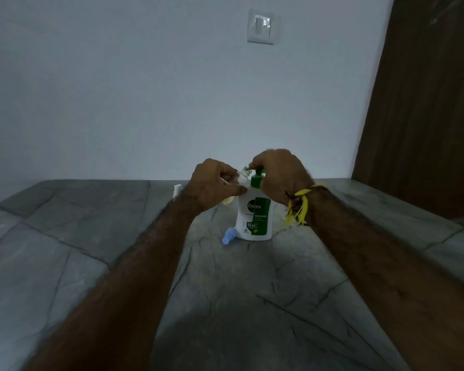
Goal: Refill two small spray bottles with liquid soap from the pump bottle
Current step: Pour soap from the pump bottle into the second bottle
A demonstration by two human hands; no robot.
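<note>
- A grey stone bench (91,223) runs along a pale wall; something small and white (177,190) lies at its far edge, too hidden to identify.
- The left hand (212,184) pinches a small clear spray bottle (243,175), tilted with its open neck beside the pump spout.
- A blue spray cap (228,236) lies on the bench, touching the pump bottle's base on the left.
- The white-and-green pump bottle (255,216) stands upright mid-bench.
- The right hand (277,174), fingers curled, grips the green pump head (258,175); yellow thread (300,204) circles its wrist.
- A light switch (261,26) is on the wall above; a brown door (423,103) stands at right.
</note>
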